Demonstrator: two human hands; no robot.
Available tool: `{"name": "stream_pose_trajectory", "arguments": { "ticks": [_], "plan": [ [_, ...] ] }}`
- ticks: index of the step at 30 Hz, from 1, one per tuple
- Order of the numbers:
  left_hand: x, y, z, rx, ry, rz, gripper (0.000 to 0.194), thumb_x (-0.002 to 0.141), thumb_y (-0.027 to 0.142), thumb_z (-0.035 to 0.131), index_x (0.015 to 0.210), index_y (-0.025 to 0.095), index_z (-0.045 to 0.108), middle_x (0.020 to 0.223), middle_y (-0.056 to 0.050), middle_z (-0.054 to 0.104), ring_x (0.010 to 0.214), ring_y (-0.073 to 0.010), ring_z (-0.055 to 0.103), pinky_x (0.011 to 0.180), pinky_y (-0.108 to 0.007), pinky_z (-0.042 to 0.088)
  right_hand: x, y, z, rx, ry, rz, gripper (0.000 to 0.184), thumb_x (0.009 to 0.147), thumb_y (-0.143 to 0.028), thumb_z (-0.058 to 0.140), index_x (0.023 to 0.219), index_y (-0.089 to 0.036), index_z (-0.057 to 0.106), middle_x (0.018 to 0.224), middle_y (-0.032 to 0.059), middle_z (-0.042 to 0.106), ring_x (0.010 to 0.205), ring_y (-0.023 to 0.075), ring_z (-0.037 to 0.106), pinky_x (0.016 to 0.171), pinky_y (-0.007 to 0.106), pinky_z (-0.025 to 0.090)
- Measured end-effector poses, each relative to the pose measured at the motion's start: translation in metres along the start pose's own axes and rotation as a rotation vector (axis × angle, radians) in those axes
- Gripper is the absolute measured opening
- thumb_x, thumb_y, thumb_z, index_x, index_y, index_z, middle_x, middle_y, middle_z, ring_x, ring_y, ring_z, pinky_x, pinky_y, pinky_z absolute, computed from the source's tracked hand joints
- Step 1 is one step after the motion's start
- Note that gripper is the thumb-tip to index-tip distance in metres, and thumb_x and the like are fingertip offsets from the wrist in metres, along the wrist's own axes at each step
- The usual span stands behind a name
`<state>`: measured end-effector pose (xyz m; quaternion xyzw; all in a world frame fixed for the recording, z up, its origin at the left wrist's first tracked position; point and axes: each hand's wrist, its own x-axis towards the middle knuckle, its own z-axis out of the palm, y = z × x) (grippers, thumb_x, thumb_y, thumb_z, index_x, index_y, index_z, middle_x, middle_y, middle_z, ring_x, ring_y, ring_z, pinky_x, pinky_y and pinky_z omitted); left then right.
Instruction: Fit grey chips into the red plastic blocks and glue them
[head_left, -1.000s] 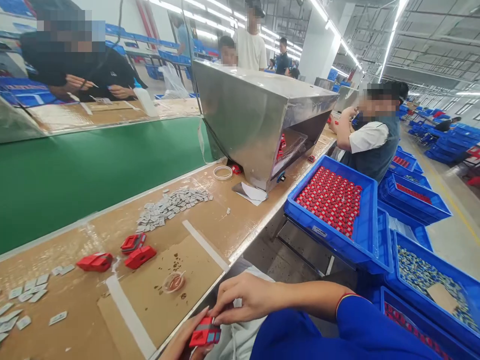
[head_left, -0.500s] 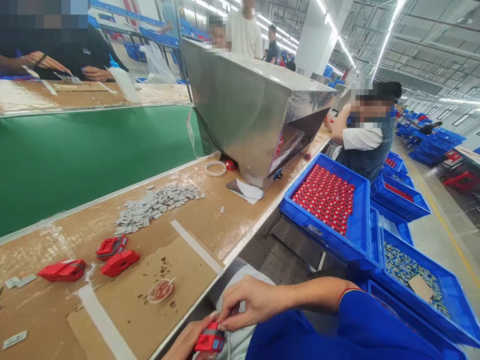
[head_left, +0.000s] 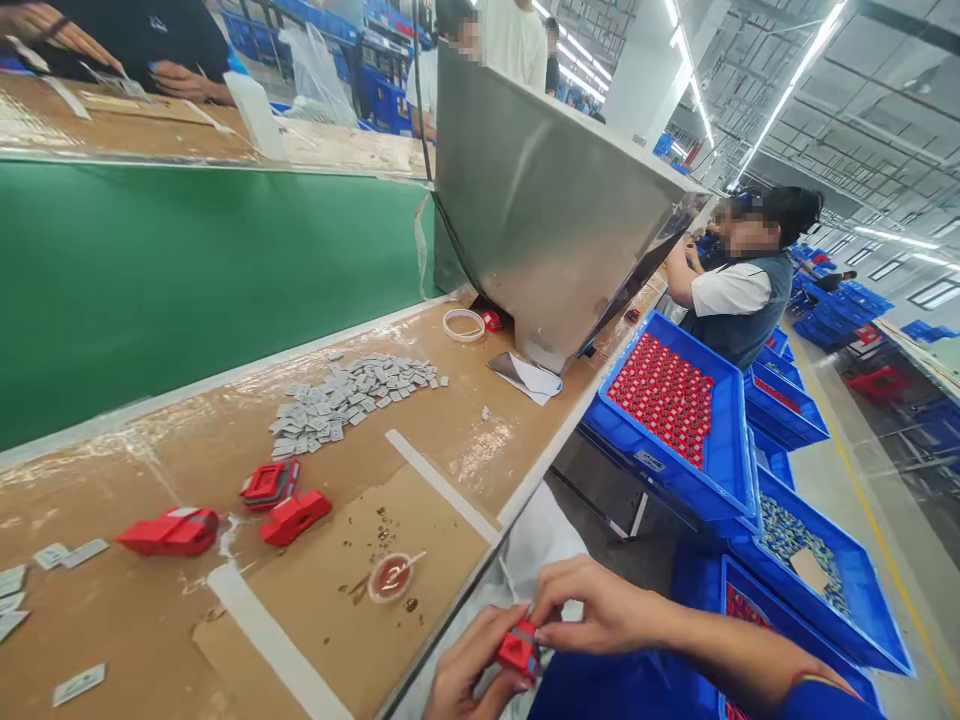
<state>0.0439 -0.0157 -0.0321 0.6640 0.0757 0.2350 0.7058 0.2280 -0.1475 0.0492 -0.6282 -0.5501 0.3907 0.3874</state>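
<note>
Below the bench edge, my left hand [head_left: 472,670] grips a small red plastic part [head_left: 519,648] with a grey label on it. My right hand [head_left: 592,605] pinches the top of the same part, fingers pressed together. On the cardboard-covered bench lie three more red parts [head_left: 289,515], a pile of several small grey labels [head_left: 349,395], and a small round dish with a stick [head_left: 391,575].
A green conveyor belt [head_left: 172,270] runs behind the bench, and a steel hood [head_left: 555,230] stands over it. Blue bins of red parts [head_left: 664,400] sit to my right. A seated co-worker [head_left: 739,285] works further along; other people stand beyond the belt.
The view has swung left and down. My hands and the red part have shifted right in the picture; both hands still hold the part.
</note>
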Motion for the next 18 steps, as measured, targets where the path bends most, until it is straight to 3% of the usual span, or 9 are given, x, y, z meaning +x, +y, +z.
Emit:
{"name": "stream_pose_trajectory", "arguments": {
  "ticks": [2,5,11,18],
  "plan": [
    [0.002,-0.012,0.004,-0.067,-0.103,0.054,0.046,0.094,0.048,0.075,0.135,0.028,0.076,0.095,-0.010,0.079,0.085,-0.0216,0.077,0.078,-0.028,0.063,-0.013,-0.008,0.005,-0.025,0.078,0.095,0.037,0.100,-0.051,0.067,0.089,-0.016,0.076,0.082,0.0055,0.069,0.078,0.0135,0.062,0.076,0.024,0.048],
    [0.002,-0.029,0.010,-0.164,-0.133,0.113,0.048,0.093,0.053,0.075,0.133,0.027,0.077,0.087,-0.008,0.075,0.077,-0.0187,0.071,0.070,-0.024,0.059,-0.031,-0.019,0.016,-0.055,0.166,0.209,0.042,0.102,-0.055,0.063,0.090,-0.016,0.076,0.083,0.0059,0.069,0.079,0.0143,0.062,0.077,0.025,0.047],
    [-0.003,-0.038,0.010,-0.225,-0.333,-0.104,0.056,0.088,0.064,0.075,0.125,0.023,0.082,0.087,-0.010,0.071,0.079,-0.0205,0.065,0.073,-0.027,0.054,-0.053,-0.027,0.046,-0.111,0.318,0.410,0.048,0.101,-0.062,0.059,0.084,-0.018,0.070,0.082,0.0044,0.067,0.080,0.0154,0.060,0.086,0.029,0.047],
    [0.004,-0.045,0.012,-0.236,-0.487,-0.187,0.074,0.081,0.081,0.069,0.123,0.021,0.083,0.085,-0.011,0.065,0.077,-0.0206,0.059,0.070,-0.028,0.052,-0.070,-0.013,0.066,-0.049,0.438,0.459,0.048,0.096,-0.064,0.062,0.082,-0.018,0.071,0.080,0.0045,0.065,0.079,0.0162,0.058,0.082,0.029,0.049]
  ]
}}
